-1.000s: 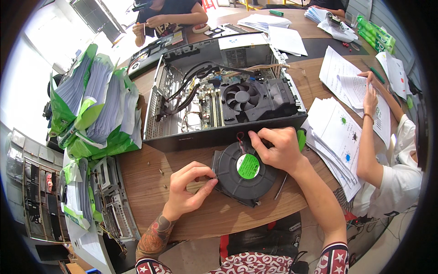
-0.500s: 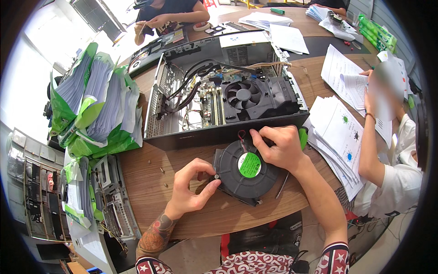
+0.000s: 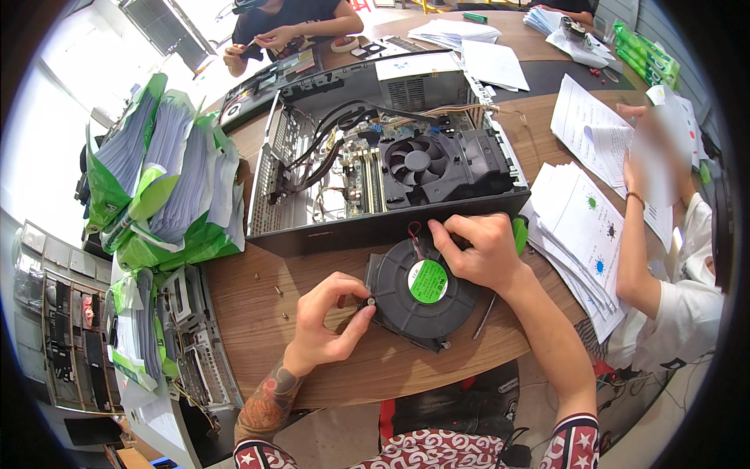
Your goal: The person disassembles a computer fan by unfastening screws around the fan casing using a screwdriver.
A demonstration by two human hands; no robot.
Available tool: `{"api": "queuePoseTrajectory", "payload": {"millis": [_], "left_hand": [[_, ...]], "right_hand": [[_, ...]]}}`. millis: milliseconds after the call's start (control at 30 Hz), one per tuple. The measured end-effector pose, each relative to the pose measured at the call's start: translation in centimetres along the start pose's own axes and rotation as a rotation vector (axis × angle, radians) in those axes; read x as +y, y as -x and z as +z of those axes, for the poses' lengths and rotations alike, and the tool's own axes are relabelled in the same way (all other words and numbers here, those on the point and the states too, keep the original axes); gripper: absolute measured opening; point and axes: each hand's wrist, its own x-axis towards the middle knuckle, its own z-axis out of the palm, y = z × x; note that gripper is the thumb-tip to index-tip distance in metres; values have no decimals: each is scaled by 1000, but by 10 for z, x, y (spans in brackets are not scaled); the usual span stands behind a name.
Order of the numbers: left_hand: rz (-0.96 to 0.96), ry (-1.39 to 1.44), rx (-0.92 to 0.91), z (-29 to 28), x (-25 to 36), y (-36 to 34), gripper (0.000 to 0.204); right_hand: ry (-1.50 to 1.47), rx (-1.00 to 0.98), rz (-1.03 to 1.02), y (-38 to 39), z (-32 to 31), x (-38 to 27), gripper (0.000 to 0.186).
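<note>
A round black blower fan (image 3: 394,313) with a green and white label lies on the wooden table before me. My left hand (image 3: 324,320) is at its left edge, thumb and forefinger closed on a small silver screw (image 3: 371,302) at the housing's corner. Over the upper right of the fan, my right hand (image 3: 486,252) has its fingers curled and pressed together; whatever they grip, if anything, is hidden. A thin red and black wire (image 3: 414,229) loops up from the fan beside that hand. Just beyond stands an open computer case (image 3: 375,227) with a black cooling fan (image 3: 418,162) inside.
Loose screws (image 3: 279,291) lie left of the blower. A screwdriver (image 3: 484,316) with a green handle lies partly beneath my right hand. Green-wrapped paper stacks (image 3: 176,180) stand left; printed sheets (image 3: 578,234) lie right, near a seated person's arm (image 3: 637,250). Another person works across the table.
My hands and the blower fan hold nearly the same place. Across the table, the other person's hands have shifted, one lower and further left. The person at right has moved a hand slightly.
</note>
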Motion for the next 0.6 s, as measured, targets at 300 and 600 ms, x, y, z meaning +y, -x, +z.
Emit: {"api": "queuePoseTrajectory", "payload": {"millis": [300,600], "left_hand": [[25,23,-29,10,4,-4,21],[-66,25,80,8,3,12,16]], "right_hand": [[48,-19,1,5,-13,1,27],[0,39,-47,3,3,-2,28]]}}
